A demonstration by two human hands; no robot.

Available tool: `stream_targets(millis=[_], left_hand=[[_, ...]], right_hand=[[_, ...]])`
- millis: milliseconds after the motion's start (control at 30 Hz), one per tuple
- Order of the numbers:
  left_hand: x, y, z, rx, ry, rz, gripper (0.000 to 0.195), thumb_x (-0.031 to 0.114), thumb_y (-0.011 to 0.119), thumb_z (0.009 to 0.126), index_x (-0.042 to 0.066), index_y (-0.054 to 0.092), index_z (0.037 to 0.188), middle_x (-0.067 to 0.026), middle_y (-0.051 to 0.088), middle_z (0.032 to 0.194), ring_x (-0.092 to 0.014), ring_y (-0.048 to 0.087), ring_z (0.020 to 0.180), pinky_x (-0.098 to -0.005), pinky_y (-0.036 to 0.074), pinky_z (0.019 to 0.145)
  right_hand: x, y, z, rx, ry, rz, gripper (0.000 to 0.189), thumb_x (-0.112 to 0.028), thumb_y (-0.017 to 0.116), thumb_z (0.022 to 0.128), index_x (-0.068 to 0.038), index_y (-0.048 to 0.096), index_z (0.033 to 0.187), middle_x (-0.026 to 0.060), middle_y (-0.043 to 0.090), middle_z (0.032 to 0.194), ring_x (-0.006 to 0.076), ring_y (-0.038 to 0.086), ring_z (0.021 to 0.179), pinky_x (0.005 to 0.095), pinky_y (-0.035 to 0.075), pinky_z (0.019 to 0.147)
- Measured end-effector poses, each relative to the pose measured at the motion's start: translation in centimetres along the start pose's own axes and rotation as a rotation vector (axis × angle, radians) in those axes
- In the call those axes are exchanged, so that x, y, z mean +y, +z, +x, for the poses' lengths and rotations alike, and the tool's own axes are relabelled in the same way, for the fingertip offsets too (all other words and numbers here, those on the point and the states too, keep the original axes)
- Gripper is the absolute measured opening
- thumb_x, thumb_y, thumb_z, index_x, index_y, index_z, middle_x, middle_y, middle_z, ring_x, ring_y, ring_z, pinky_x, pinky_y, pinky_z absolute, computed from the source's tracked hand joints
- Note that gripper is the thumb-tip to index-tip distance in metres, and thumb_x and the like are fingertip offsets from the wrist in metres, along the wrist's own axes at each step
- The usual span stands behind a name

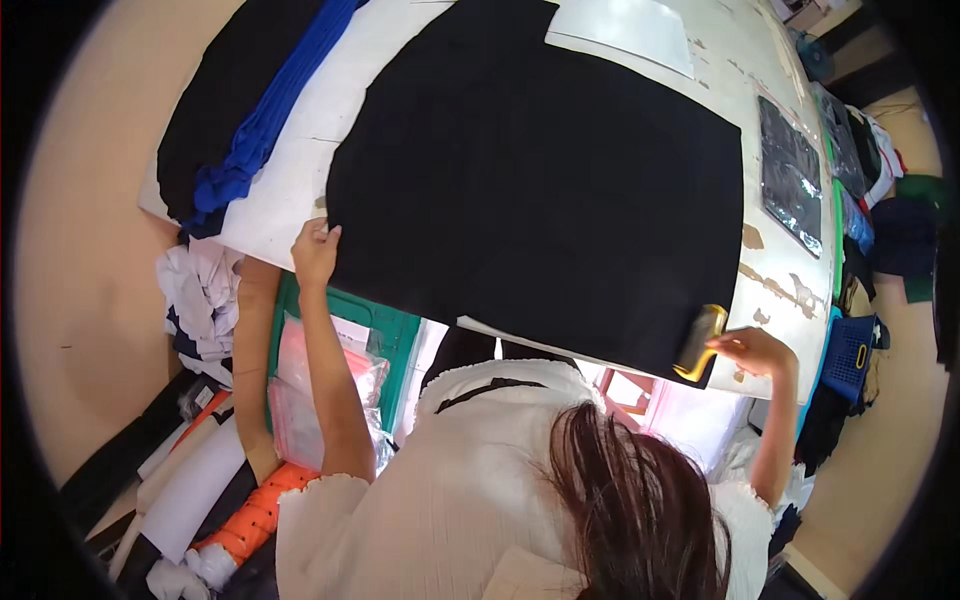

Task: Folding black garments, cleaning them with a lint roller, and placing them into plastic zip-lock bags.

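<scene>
A large piece of black fabric [540, 180], looking like a garment, lies spread flat over the white table [277, 202]. Its near edge reaches the table's front edge. At the fabric's left edge, my left hand [315, 251] has its fingers curled, pinching the cloth there. My right hand [754, 351] grips the handle of a yellow-framed roller [701, 341], apparently a lint roller. The roller sits over the near right corner of the fabric; blur hides whether it touches.
Black cloth [217, 97] and bunched blue cloth [270, 112] lie at the table's left. A white sheet [622, 30] and a plastic-wrapped dark garment [789, 172] rest farther right. Below are a green crate [405, 330], plastic bags [307, 427] and fabric rolls [195, 487]. A blue basket [847, 356] stands right.
</scene>
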State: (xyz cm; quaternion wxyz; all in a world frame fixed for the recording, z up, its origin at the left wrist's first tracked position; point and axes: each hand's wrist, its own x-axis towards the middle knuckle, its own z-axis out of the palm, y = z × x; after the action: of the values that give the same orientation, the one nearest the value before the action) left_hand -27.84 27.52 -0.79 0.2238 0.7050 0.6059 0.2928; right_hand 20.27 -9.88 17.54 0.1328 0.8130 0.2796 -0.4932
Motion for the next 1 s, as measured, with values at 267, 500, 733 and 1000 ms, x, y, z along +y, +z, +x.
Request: stream_targets(millis=[267, 500, 733, 1000], left_hand=[[-0.8, -0.6, 0.1, -0.055, -0.123, -0.132, 0.025, 0.019, 0.071, 0.070, 0.002, 0.063, 0.086, -0.0054, 0.062, 0.064, -0.015, 0.059, 0.059, -0.0277, 0.045, 0.059], [0.0, -1.8, -0.5, -0.015, -0.084, -0.025, 0.024, 0.023, 0.071, 0.069, 0.006, 0.062, 0.084, -0.0041, 0.059, 0.065, -0.021, 0.058, 0.061, -0.0335, 0.044, 0.058], [-0.2, -1.5, 0.6, -0.113, -0.087, -0.004, 0.021, 0.023, 0.068, 0.072, 0.005, 0.058, 0.077, -0.0061, 0.054, 0.064, -0.027, 0.054, 0.061, -0.0373, 0.041, 0.058], [1.6, -3.3, 3.8, -0.339, -0.164, 0.121, 0.030, 0.038, 0.064, 0.074, 0.007, 0.062, 0.074, -0.0045, 0.061, 0.065, -0.025, 0.057, 0.066, -0.0393, 0.030, 0.075]], right_hand=[[-6.7, -1.3, 2.7, -0.048, -0.086, -0.135, 0.032, -0.044, 0.047, 0.089, -0.023, 0.063, 0.106, 0.0026, 0.050, 0.051, 0.0101, 0.044, 0.037, 0.0261, 0.036, 0.038], [-34.5, 1.8, 5.8, -0.009, -0.856, -0.207, 0.028, -0.027, 0.043, 0.092, -0.014, 0.062, 0.109, 0.0063, 0.055, 0.062, 0.0141, 0.048, 0.043, 0.0291, 0.040, 0.041], [-41.3, 3.6, 8.7, -0.120, -0.986, -0.026, 0.030, -0.027, 0.044, 0.091, -0.014, 0.059, 0.114, 0.0028, 0.051, 0.060, 0.0100, 0.044, 0.044, 0.0250, 0.038, 0.040], [-16.4, -1.7, 3.3, -0.059, 0.007, -0.204, 0.034, -0.043, 0.045, 0.089, -0.016, 0.065, 0.097, 0.0015, 0.050, 0.053, 0.0096, 0.047, 0.041, 0.0258, 0.038, 0.040]])
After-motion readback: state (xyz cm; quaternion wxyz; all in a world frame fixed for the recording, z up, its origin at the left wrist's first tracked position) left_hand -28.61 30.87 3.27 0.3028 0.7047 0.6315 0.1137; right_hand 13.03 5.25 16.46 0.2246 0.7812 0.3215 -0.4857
